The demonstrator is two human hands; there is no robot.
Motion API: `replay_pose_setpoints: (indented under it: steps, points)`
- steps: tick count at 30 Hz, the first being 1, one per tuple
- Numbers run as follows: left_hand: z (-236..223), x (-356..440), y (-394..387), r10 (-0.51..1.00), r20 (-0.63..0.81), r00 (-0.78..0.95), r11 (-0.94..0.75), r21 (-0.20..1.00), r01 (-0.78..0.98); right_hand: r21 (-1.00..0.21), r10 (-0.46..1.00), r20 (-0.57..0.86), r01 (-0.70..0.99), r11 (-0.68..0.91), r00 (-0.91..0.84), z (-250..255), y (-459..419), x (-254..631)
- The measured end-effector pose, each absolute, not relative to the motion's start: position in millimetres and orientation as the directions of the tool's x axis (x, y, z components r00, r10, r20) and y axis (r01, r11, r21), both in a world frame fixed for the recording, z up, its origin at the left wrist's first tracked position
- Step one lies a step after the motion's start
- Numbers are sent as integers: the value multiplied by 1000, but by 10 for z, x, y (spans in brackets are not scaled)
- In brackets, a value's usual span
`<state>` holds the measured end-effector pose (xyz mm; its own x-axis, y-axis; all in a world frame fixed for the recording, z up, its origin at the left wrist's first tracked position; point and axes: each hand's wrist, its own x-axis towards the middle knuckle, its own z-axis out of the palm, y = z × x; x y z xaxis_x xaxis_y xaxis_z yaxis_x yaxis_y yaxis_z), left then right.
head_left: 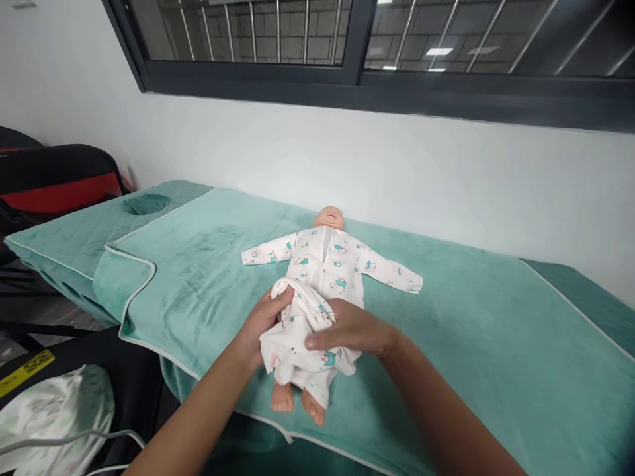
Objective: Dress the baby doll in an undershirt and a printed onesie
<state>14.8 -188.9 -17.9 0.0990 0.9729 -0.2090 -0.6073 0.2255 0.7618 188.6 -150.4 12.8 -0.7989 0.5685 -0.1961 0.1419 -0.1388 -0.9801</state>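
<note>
A baby doll (331, 217) lies on its back on the green bed cover, head towards the wall and feet towards me. It wears a white printed baby shirt (325, 261), sleeves spread out to both sides. White printed baby pants (307, 350) are bunched around its legs, with both bare feet sticking out at the bottom. My left hand (262, 320) grips the waistband at the left, thumb on top. My right hand (350, 327) is closed on the bunched cloth at the right, its thumb across the front and its other fingers hidden under the fabric.
The bed (471, 344) with its green plush cover stands against a white wall below a dark-framed window (248, 73). A face hole (146, 203) is at its left end. A black and red chair (59, 175) stands far left. At lower left lie a white printed cloth (59, 416) and a cable (74, 437).
</note>
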Motion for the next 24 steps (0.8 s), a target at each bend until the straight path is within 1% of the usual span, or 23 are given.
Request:
replay_pose_setpoints:
  steps: [2, 5, 7, 9, 11, 14, 16, 19, 24]
  points:
    - [-160, 167, -1915, 963, -252, 98, 258, 746, -614, -978, 554, -208, 180, -104, -806, 136, -1503, 1890]
    - [-115, 148, -2021, 962, -266, 63, 254, 785, -566, -988, 634, -154, 137, -76, -758, 118, -1506, 1884]
    - [-96, 153, -2148, 961, -272, 52, 260, 821, -508, -988, 676, -132, 155, -27, -725, 96, -1511, 1871]
    - [-103, 212, -2320, 950, -313, 23, 286, 834, -471, -971, 702, -125, 232, 59, -701, 77, -1515, 1854]
    - [-139, 337, -2517, 922, -379, -77, 302, 831, -467, -932, 712, -92, 312, 184, -696, 61, -1516, 1831]
    - [-227, 584, -2802, 849, -440, -292, 254, 825, -505, -837, 709, 3, 387, 388, -705, 31, -1524, 1792]
    - [-287, 712, -2950, 802, -479, -357, 195, 775, -601, -751, 714, 27, 457, 476, -699, 7, -1539, 1765]
    - [-373, 760, -3100, 737, -551, -390, 161, 705, -691, -619, 733, 6, 572, 537, -681, -17, -1567, 1719]
    - [-585, 562, -3210, 671, -556, -490, 163, 756, -635, -429, 738, -40, 679, 596, -674, -23, -1608, 1634]
